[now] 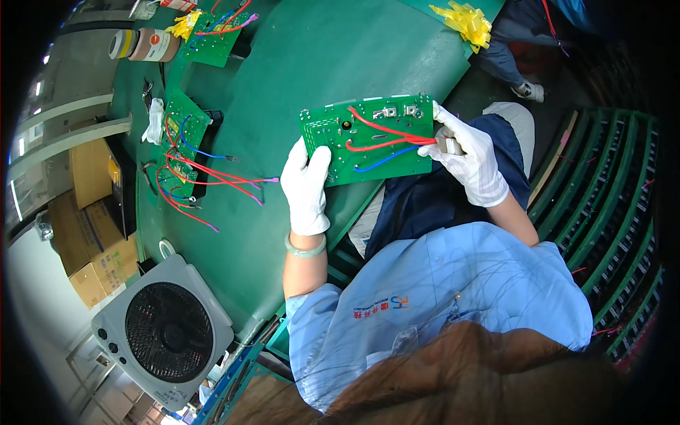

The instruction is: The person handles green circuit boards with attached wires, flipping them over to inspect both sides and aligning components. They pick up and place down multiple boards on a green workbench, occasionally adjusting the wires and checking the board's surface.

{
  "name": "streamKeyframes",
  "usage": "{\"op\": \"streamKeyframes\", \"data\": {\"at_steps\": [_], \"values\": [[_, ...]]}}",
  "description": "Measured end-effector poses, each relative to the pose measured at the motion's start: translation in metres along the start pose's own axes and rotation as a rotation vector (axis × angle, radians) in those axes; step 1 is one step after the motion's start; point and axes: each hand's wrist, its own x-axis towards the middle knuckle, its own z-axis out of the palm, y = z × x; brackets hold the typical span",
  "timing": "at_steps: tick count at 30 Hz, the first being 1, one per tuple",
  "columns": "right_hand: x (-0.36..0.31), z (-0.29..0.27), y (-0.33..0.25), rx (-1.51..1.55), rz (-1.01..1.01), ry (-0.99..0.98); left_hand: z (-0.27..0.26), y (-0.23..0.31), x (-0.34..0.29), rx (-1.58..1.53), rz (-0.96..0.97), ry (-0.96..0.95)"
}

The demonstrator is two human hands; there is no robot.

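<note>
A green circuit board (386, 131) is held up between my white-gloved hands, tilted over the near edge of the bench. My left hand (306, 188) grips its left edge, the thumb lying on the board's face. At the right edge, my right hand (471, 152) pinches the board, with fingers by its upper corner. Two red wires (386, 132) and a blue wire (382, 162) run across the board to the right hand's thumb. A pale block (449, 146) shows among those fingers; its kind is unclear.
The green bench mat (283, 78) carries more wired boards (185, 120) on the left, beside pliers (147, 92) and bottles (154, 45). A grey fan (170, 333) stands at lower left. Green slotted racks (602, 205) stand on the right. Yellow ribbon (467, 25) lies at the far edge, near another person's leg (499, 67).
</note>
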Motion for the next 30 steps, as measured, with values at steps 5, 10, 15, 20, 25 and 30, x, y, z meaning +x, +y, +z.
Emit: {"op": "streamKeyframes", "data": {"at_steps": [5,10,15,20,25,30], "values": [[-0.002,0.002,0.0,0.035,0.041,0.013,0.001,0.0,-0.001,-0.039,-0.005,0.017],[-0.011,0.006,0.013,0.089,0.083,0.003,0.0,0.001,-0.003,-0.018,-0.015,0.026],[-0.004,0.004,0.007,0.07,0.009,0.014,-0.002,0.002,-0.004,-0.02,0.006,-0.036],[-0.004,0.002,0.006,0.107,0.11,-0.037,-0.002,0.003,-0.004,-0.023,0.061,-0.083],[-0.006,0.004,0.009,0.147,0.138,-0.03,-0.002,0.001,-0.002,-0.033,0.04,-0.079],[-0.001,0.002,0.007,0.106,0.057,-0.024,-0.001,0.004,-0.001,-0.007,-0.017,-0.026]]}}
